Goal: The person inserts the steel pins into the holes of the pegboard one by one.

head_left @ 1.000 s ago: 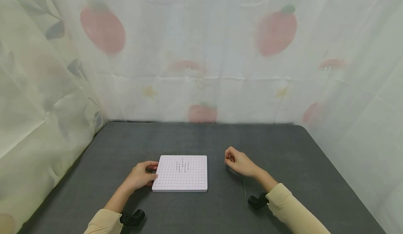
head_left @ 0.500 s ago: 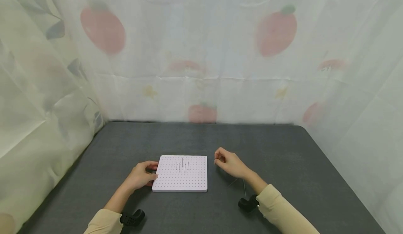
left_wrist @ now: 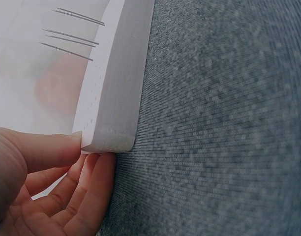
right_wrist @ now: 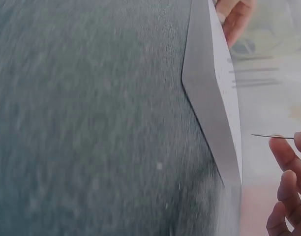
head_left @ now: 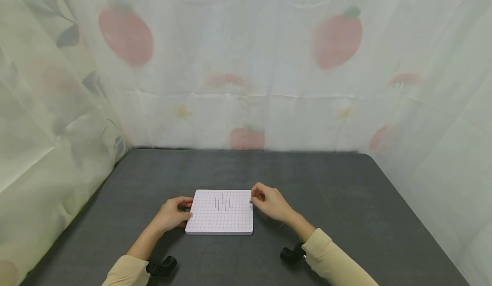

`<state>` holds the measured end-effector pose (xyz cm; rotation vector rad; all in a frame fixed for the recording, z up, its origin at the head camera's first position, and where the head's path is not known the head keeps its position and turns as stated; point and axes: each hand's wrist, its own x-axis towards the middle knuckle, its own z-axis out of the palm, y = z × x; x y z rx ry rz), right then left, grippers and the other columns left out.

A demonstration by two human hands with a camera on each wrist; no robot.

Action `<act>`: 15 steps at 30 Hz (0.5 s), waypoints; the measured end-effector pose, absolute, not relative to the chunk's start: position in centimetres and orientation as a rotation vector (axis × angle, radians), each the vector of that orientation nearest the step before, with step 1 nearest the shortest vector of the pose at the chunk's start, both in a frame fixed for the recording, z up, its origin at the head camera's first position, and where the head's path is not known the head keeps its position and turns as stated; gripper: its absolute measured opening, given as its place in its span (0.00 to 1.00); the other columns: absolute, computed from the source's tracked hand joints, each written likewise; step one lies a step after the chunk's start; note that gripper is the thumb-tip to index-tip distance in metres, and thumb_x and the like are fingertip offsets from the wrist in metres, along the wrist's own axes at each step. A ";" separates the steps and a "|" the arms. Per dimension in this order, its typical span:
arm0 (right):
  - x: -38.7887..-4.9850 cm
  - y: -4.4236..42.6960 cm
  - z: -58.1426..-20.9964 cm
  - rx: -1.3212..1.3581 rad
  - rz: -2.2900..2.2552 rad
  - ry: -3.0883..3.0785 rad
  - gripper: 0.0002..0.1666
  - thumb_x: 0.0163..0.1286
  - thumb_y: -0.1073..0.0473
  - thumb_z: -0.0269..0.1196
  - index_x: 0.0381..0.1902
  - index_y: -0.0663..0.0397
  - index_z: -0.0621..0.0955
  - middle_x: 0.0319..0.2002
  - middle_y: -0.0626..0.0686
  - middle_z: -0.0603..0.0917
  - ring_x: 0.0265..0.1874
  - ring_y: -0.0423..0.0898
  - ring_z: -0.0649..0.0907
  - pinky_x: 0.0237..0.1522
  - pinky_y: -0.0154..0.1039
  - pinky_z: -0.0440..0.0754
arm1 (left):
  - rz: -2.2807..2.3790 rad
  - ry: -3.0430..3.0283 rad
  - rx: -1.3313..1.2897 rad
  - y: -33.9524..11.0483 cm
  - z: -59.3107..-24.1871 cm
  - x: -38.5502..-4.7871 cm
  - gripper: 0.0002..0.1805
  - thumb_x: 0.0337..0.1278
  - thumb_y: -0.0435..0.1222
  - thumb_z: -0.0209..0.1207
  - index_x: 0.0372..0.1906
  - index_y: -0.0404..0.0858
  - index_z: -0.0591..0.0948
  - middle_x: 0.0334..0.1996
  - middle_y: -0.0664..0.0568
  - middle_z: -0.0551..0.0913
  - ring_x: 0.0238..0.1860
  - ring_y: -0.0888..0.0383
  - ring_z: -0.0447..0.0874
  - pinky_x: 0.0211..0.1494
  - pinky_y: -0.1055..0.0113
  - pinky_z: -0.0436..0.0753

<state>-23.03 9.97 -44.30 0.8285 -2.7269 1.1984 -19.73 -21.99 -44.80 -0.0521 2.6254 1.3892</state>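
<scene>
A white board [head_left: 219, 224] with a grid of small holes lies on the dark table. Several thin metal pins [head_left: 225, 205] stand upright in its far middle part. My left hand [head_left: 170, 215] holds the board's left edge; in the left wrist view the thumb [left_wrist: 54, 149] lies on the top rim and the other fingers curl against the side. Over the board's right edge, my right hand [head_left: 272, 203] pinches a thin pointed needle [right_wrist: 271, 136] between thumb and index finger. The needle's tip is above the board's surface, apart from it.
On the grey table [head_left: 346, 200], a loose thin pin [head_left: 280, 226] lies right of the board, near the right forearm; another is mostly hidden by that arm. A curtain [head_left: 246, 63] with fruit prints hangs behind the table and at both sides.
My right hand has moved left, from above the loose pins on the right to the board's right edge, carrying the needle. The left hand and the board have stayed still.
</scene>
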 end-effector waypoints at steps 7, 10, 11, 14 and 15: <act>-22.7 8.4 -44.2 0.822 1.141 -2.699 0.03 0.67 0.63 0.63 0.36 0.49 0.79 0.29 0.46 0.85 0.20 0.33 0.68 0.21 0.26 0.63 | 1.384 2.625 -0.051 -22.0 -44.8 -19.7 0.28 0.53 0.25 0.63 0.62 0.27 0.74 0.53 0.35 0.80 0.37 0.57 0.85 0.34 0.59 0.87; -22.6 7.8 -44.2 0.823 1.130 -2.675 0.03 0.67 0.62 0.63 0.35 0.49 0.79 0.30 0.46 0.85 0.20 0.33 0.68 0.21 0.26 0.63 | 1.378 2.629 -0.052 -22.0 -44.7 -19.7 0.28 0.53 0.25 0.63 0.62 0.27 0.74 0.53 0.35 0.80 0.37 0.57 0.84 0.34 0.59 0.87; -22.6 7.6 -44.2 0.825 1.129 -2.665 0.03 0.66 0.63 0.63 0.35 0.49 0.79 0.30 0.46 0.86 0.21 0.33 0.68 0.21 0.26 0.63 | 1.375 2.631 -0.053 -21.9 -44.7 -19.7 0.28 0.53 0.25 0.63 0.62 0.27 0.74 0.53 0.35 0.80 0.37 0.57 0.84 0.34 0.59 0.87; -22.4 7.1 -44.3 0.827 1.113 -2.655 0.02 0.67 0.62 0.63 0.35 0.49 0.79 0.31 0.46 0.87 0.21 0.33 0.68 0.22 0.26 0.63 | 1.369 2.635 -0.056 -21.9 -44.7 -19.7 0.28 0.53 0.25 0.63 0.62 0.27 0.74 0.52 0.36 0.81 0.37 0.57 0.84 0.34 0.60 0.87; -22.4 6.9 -44.3 0.825 1.107 -2.655 0.02 0.67 0.61 0.63 0.35 0.49 0.79 0.31 0.45 0.87 0.21 0.33 0.68 0.22 0.26 0.63 | 1.369 2.635 -0.057 -21.9 -44.6 -19.7 0.28 0.53 0.25 0.62 0.62 0.27 0.74 0.52 0.36 0.80 0.37 0.57 0.84 0.34 0.60 0.87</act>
